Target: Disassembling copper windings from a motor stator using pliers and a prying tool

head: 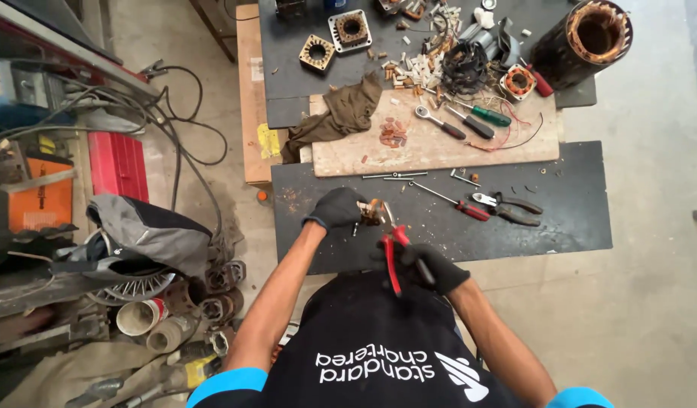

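Note:
My left hand (338, 208), in a black glove, grips a small motor part with copper windings (372, 211) just above the dark workbench (575, 219). My right hand (430, 266), also gloved in black, is closed around the red handles of a pair of pliers (392, 249). The pliers' jaws point up and meet the wound part at its right side. Both hands sit near the bench's front edge, close to my body.
On the bench lie a red-handled screwdriver (458, 204), black pliers (507, 208), long bolts, a ratchet, a green screwdriver, a brown rag (341, 113), copper scraps on a wooden board (439, 143), stator cores and a large stator (586, 38). Cables, cloth and motor parts crowd the floor at left.

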